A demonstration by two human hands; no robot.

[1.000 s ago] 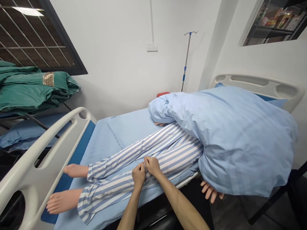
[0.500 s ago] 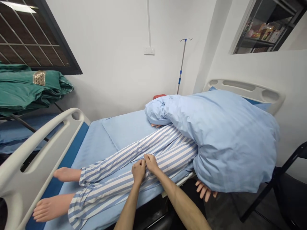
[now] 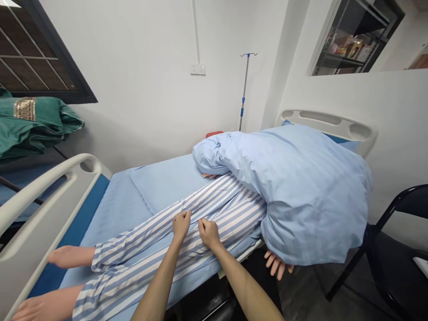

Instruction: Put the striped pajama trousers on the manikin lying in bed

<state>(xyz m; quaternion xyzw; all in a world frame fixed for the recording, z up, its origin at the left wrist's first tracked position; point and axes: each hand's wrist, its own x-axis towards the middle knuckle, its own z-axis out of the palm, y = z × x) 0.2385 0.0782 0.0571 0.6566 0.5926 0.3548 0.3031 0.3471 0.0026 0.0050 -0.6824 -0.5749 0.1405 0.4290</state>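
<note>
My left hand is curled into a fist at the inner side of the manikin's far leg, over the striped trousers. Level with it, my right hand makes a fist over the nearer thigh; I see nothing in either one. Whether the fists press on the cloth I cannot tell. The manikin lies on its back with bare feet toward the left. A bunched light-blue quilt covers its upper body, and one manikin hand hangs out below the quilt.
The bed has a footboard at left and a headboard at right. An IV pole stands behind it by the wall. A black folding chair stands at right. Folded green cloth lies at far left.
My fists, close together before, have come apart: the left has shifted up and left toward the far leg, the right stays over the near thigh. The camera has turned slightly right.
</note>
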